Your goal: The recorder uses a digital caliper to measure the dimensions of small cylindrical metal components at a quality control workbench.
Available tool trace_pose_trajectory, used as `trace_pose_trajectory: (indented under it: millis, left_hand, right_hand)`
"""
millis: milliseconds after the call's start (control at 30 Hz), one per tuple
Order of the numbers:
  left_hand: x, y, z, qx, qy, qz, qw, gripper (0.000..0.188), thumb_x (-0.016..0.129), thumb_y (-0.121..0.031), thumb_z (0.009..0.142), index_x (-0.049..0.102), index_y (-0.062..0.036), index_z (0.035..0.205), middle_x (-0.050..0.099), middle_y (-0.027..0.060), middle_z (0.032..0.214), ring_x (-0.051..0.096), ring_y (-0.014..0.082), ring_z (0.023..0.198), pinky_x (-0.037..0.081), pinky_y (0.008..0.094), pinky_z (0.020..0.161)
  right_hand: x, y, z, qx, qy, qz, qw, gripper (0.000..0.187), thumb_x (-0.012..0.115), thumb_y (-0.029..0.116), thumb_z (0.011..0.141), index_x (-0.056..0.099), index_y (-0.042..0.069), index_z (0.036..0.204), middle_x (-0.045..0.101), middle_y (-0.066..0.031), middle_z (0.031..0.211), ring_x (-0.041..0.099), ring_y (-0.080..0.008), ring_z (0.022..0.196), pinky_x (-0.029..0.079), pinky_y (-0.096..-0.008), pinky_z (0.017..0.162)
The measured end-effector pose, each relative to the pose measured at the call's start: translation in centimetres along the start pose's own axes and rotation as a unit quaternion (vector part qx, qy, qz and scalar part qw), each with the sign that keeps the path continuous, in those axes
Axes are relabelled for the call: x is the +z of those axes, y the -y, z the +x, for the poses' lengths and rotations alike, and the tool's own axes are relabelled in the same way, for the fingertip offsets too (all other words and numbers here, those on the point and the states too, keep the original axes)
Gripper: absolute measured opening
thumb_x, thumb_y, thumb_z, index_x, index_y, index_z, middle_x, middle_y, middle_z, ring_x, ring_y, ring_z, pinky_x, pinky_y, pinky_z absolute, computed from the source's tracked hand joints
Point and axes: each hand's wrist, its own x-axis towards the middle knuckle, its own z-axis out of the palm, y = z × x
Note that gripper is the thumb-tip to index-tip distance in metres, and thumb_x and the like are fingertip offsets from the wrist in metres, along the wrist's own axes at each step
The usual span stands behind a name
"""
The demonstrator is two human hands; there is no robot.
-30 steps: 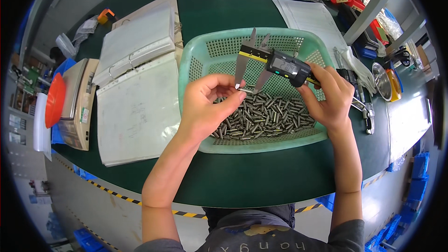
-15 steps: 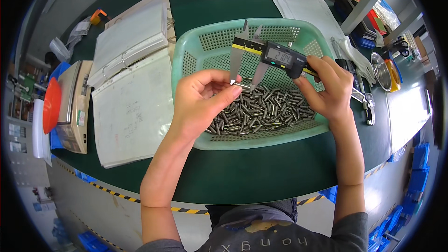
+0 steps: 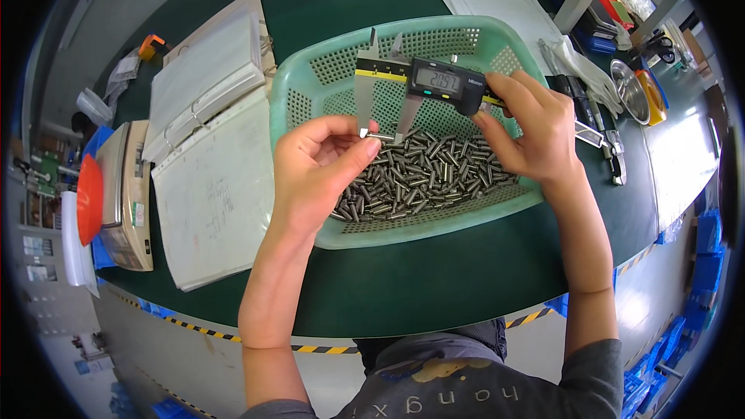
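Here, above the green basket, your left fingers pinch a metal pin; your right fingers hold a caliper. The basket's on a dark green worktop, with a binder on its left and gray floor below.

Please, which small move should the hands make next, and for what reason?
Probably the right hand should gently close the caliper snug on the pin. The left hand holds the pin between its jaws and the screen shows a reading, but whether both jaws press firmly cannot be seen clearly.
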Motion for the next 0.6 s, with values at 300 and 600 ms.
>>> trace_pose_trajectory:
  millis: [300, 600]
  left_hand:
    - [0.32, -0.27, -0.14, -0.009, -0.010, 0.017, 1.000, 0.018, 0.067, 0.002, 0.078, 0.062, 0.0044, 0.095, 0.064, 0.0065, 0.090, 0.057, 0.0089, 0.078, 0.048, 0.0224, 0.072]
    - [0.39, -0.25, -0.32, -0.027, -0.020, 0.056, 0.998, 0.023, 0.068, 0.002, 0.076, 0.062, 0.0021, 0.098, 0.062, 0.0065, 0.089, 0.058, 0.0130, 0.078, 0.048, 0.0258, 0.072]
  right_hand:
    - [-0.20, -0.13, -0.08, 0.007, -0.011, -0.017, 1.000, 0.031, 0.076, 0.027, 0.067, 0.060, 0.006, 0.083, 0.055, -0.0046, 0.061, 0.053, -0.0222, 0.046, 0.039, -0.0311, 0.040]
    - [0.03, 0.08, -0.05, 0.012, -0.015, -0.020, 1.000, 0.030, 0.075, 0.029, 0.067, 0.061, 0.007, 0.082, 0.056, -0.0036, 0.062, 0.055, -0.0226, 0.049, 0.040, -0.0317, 0.041]
